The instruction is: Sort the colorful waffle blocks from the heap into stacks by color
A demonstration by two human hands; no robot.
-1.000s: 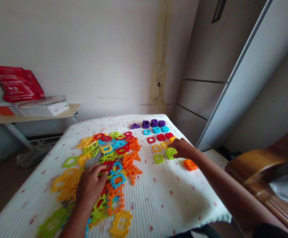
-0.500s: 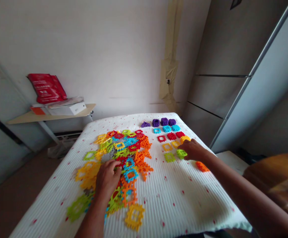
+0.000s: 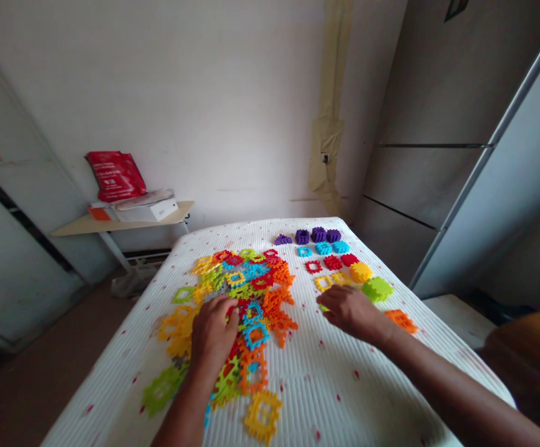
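A heap of flat plastic interlocking tiles in orange, yellow, green, blue and red lies on the white dotted cloth. My left hand rests palm down on the heap, its fingers curled among the pieces. My right hand lies over a green tile beside the sorted rows, fingers bent; what they hold is hidden. To the right stand rows of stacked tiles: purple, blue, red, yellow, a green stack and an orange piece.
A low wooden shelf at the back left carries a red bag and a white box. Grey cabinet doors stand at the right. Bare floor lies left of the table.
My right hand has left the green stack and moved left toward the heap. The left hand stays on the heap. The camera has panned left.
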